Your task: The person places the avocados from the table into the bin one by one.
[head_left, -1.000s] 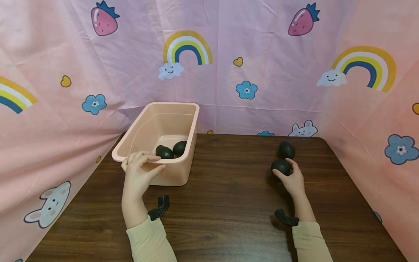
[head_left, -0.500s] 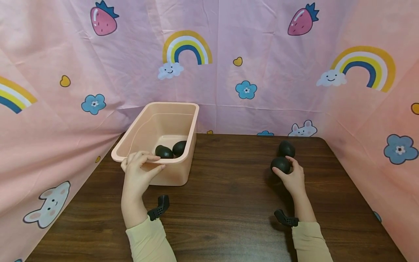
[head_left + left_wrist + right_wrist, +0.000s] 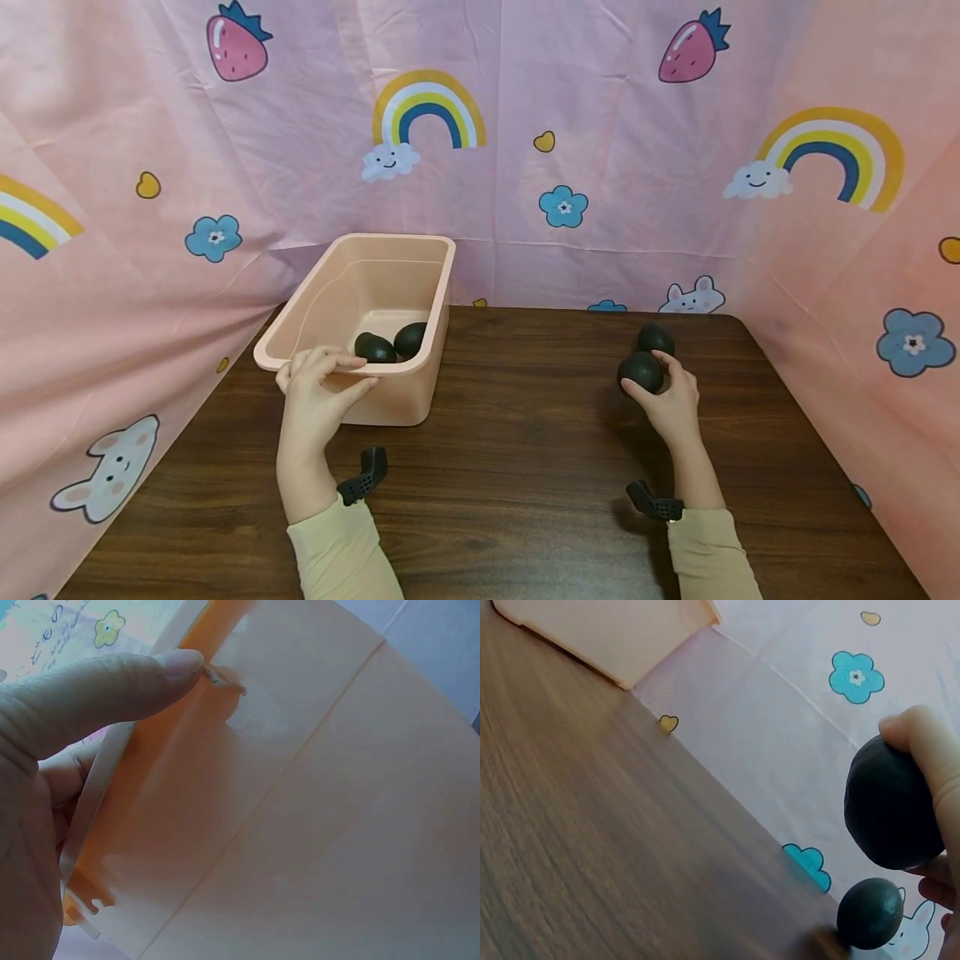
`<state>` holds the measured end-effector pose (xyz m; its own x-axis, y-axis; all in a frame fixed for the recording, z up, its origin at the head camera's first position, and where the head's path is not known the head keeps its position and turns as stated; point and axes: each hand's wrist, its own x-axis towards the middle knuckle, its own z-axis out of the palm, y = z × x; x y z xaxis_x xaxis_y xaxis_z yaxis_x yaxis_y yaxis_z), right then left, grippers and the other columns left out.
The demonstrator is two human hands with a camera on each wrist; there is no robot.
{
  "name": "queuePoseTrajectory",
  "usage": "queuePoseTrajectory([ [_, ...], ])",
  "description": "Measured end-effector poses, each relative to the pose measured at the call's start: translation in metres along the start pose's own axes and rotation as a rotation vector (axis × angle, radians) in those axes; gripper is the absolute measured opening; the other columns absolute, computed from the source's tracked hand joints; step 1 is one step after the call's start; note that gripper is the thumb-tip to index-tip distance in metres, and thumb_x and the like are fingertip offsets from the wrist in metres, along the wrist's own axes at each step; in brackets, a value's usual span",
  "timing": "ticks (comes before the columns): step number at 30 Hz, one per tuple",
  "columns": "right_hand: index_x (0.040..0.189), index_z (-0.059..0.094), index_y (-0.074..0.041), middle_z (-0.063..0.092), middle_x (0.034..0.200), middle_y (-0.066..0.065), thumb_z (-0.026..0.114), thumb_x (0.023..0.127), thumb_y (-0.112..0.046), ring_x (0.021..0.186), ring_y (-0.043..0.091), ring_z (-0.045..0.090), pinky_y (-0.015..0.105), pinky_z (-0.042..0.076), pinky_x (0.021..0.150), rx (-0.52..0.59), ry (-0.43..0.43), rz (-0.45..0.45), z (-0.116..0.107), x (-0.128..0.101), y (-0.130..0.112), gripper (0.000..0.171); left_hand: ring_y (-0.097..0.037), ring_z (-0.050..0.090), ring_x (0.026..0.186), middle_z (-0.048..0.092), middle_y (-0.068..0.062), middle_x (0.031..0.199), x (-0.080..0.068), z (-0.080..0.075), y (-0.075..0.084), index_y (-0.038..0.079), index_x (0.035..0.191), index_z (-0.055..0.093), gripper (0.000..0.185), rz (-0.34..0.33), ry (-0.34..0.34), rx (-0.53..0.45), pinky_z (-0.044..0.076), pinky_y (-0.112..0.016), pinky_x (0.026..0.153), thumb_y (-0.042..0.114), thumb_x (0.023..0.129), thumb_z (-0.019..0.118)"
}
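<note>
A dark avocado (image 3: 641, 373) is pinched between the thumb and fingers of my right hand (image 3: 673, 404), a little above the table. Just behind it a second avocado (image 3: 656, 339) rests on the wood, partly covered by the held one. My left hand (image 3: 315, 400) grips the near rim of a peach plastic bin (image 3: 397, 400), fingers over the edge. In the left wrist view the thumb (image 3: 142, 679) lies against the bin's outer wall. Two avocados sit on the bin's floor near the front: the left one (image 3: 374, 348) whole, the right one (image 3: 410, 340) partly behind the side wall.
The dark wooden table (image 3: 525, 467) spreads between the two hands. A pink and lilac cloth (image 3: 502, 192) printed with rainbows and flowers hangs at the back and sides. Black camera mounts sit on both wrists (image 3: 363, 477).
My right hand has raised the avocado slightly off the table, and its shadow has spread away. The left hand and the bin have stayed in place.
</note>
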<state>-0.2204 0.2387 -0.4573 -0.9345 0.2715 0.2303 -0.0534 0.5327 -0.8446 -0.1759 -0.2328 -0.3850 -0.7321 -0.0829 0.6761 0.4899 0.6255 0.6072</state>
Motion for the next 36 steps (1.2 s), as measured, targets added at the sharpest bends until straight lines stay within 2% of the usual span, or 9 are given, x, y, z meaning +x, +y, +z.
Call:
queuePoseTrajectory([
  [4, 0.141, 0.042, -0.009, 0.039, 0.137, 0.024, 0.079, 0.079, -0.035, 0.13, 0.04, 0.02, 0.066, 0.023, 0.095, -0.01, 0.005, -0.01, -0.002, 0.0, -0.005, 0.076, -0.017, 0.042, 0.101, 0.064, -0.002, 0.091, 0.0, 0.0, 0.0, 0.009, 0.088, 0.074, 0.028, -0.003, -0.002, 0.001, 0.004, -0.041, 0.099, 0.003, 0.065, 0.088],
  [13, 0.141, 0.042, -0.01, 0.039, 0.137, 0.023, 0.08, 0.078, -0.035, 0.129, 0.039, 0.019, 0.066, 0.025, 0.093, 0.017, 0.003, -0.027, -0.004, -0.004, -0.018, 0.078, -0.017, 0.043, 0.101, 0.064, -0.002, 0.091, -0.001, 0.0, -0.001, 0.006, 0.089, 0.074, 0.029, 0.002, -0.003, 0.006, 0.004, -0.042, 0.099, 0.003, 0.064, 0.088],
  [36, 0.142, 0.042, -0.014, 0.03, 0.141, 0.022, 0.079, 0.078, -0.035, 0.128, 0.039, 0.021, 0.065, 0.031, 0.089, 0.034, -0.002, -0.045, -0.008, -0.014, -0.045, 0.077, -0.017, 0.042, 0.101, 0.064, -0.002, 0.091, -0.003, -0.001, 0.0, 0.007, 0.089, 0.074, 0.028, 0.007, -0.001, 0.002, 0.004, -0.04, 0.099, 0.002, 0.064, 0.088],
])
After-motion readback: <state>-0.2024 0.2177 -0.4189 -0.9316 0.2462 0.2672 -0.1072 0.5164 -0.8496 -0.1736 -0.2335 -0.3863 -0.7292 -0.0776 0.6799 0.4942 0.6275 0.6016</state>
